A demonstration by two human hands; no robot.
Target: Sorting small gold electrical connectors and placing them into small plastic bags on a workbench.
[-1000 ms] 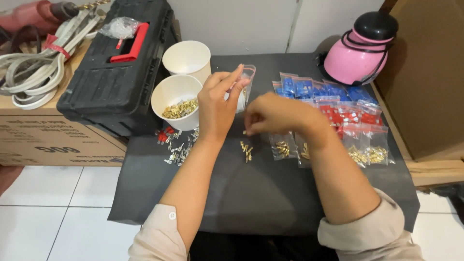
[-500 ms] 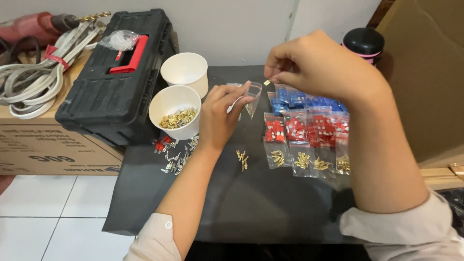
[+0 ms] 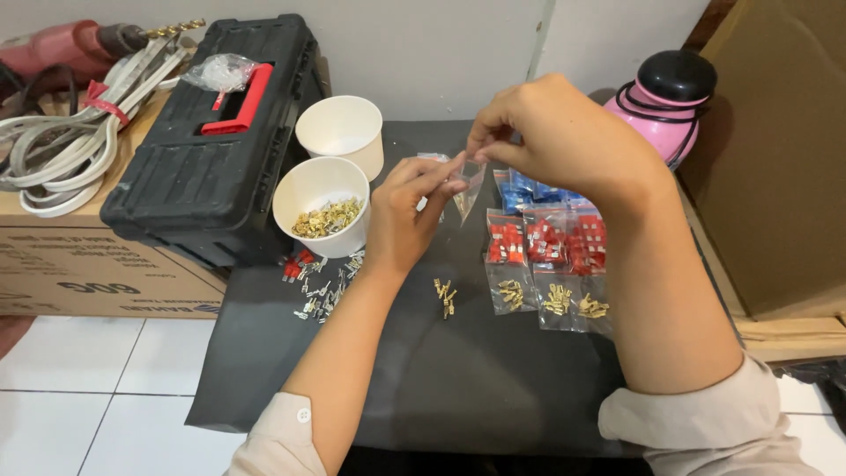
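Note:
My left hand pinches the edge of a small clear plastic bag held above the black mat. My right hand is raised over the bag's top, its fingertips pinched together at the opening; whether something tiny sits between them I cannot tell. A few loose brass terminals lie on the mat under the bag. Left of my left hand stands a white paper cup holding brass terminals, with a second white cup behind it.
Small bags of brass, red and blue terminals lie at the right. Loose red and silver terminals sit by the cup. A black toolbox, a drill and cables on a cardboard box, a pink bottle.
My right hand rose from the mat beside the loose brass terminals to the top of the clear bag. My left hand stayed on the bag, tilting it slightly.

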